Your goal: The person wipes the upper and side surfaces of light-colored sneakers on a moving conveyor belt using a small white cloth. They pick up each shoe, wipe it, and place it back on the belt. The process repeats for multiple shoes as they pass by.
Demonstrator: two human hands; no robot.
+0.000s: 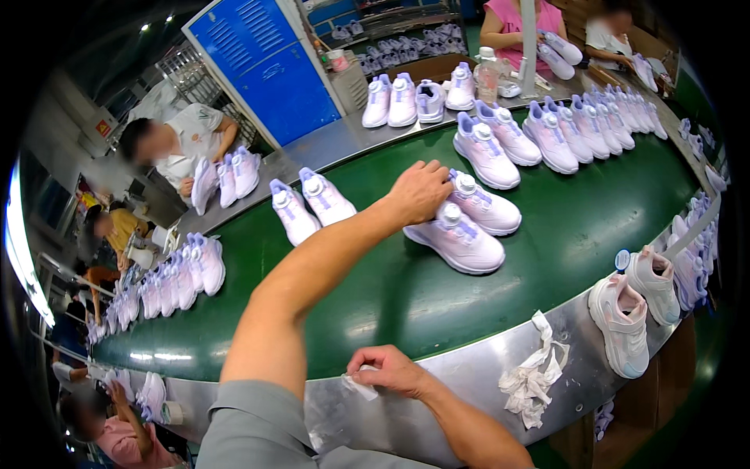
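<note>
My left hand (424, 191) reaches out over the green conveyor belt (375, 289), its fingers closed round the heel ends of a pair of sneakers. The nearer sneaker (467, 248) and the farther sneaker (491, 211) are pale pink-white with lilac trim and a round dial on top, toes pointing right. Whether they rest fully on the belt is hard to tell. Close to my body, above the metal ledge (437, 375), my right hand (391, 370) pinches a small white wipe (362, 384) between thumb and fingers.
Crumpled white wipes (531, 383) lie on the ledge, near two white-pink strap shoes (619, 324). More sneakers (558, 141) line the belt beyond, and another pair (308, 203) stands at left. Co-workers (183, 141) handle shoes across the belt. A bottle (487, 76) stands on the far ledge.
</note>
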